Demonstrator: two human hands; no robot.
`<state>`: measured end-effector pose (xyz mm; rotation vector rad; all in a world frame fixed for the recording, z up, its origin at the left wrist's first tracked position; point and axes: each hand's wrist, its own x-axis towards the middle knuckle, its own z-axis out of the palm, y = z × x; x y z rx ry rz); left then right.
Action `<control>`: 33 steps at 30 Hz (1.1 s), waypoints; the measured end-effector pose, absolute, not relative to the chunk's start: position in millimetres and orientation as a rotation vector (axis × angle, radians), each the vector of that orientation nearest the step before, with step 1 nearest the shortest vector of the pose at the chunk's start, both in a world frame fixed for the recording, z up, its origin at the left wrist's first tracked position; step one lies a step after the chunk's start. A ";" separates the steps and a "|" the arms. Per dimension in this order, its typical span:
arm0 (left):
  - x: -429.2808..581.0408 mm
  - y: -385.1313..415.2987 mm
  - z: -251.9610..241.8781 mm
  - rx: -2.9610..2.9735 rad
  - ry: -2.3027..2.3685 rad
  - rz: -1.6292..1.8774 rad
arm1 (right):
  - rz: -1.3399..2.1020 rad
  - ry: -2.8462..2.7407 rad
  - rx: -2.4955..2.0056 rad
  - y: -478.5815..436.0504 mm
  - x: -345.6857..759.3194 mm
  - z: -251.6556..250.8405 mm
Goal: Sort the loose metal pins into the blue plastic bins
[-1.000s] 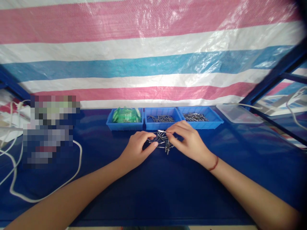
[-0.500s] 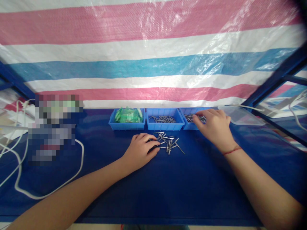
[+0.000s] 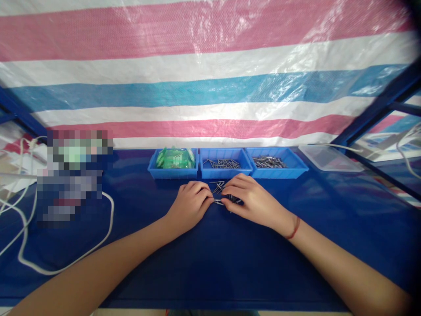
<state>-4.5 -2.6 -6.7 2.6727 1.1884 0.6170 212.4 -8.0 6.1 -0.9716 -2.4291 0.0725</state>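
A small heap of thin metal pins (image 3: 219,187) lies on the blue table (image 3: 210,259), just in front of three blue trays. My left hand (image 3: 190,206) rests on the table at the heap's left edge, fingers curled, tips pinching a pin. My right hand (image 3: 251,199) lies over the heap's right part, fingers bent down onto the pins and hiding most of them. The two hands almost meet at the fingertips. A red cord circles my right wrist.
Left tray (image 3: 173,163) holds green plastic pieces, middle tray (image 3: 224,164) and right tray (image 3: 278,163) hold metal pins. A clear plastic lid or box (image 3: 330,158) sits at the far right. A white cable (image 3: 66,259) loops across the left. A striped tarp hangs behind.
My right hand was at the heap, reached to the right tray half a second ago, and has come back over the heap. My left hand stayed put, fingers curling tighter.
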 end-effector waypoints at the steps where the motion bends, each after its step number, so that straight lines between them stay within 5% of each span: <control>1: -4.3 -2.9 -6.0 2.671 1.182 0.637 | 0.096 -2.431 -0.956 -8.7 210.6 5.1; 16: -6.3 -4.9 0.6 2.500 1.011 0.808 | 0.544 -2.058 -0.873 -19.8 196.5 4.1; 33: -4.6 -2.7 -1.2 2.050 1.040 1.042 | 0.590 -2.093 -0.963 -17.4 194.1 1.3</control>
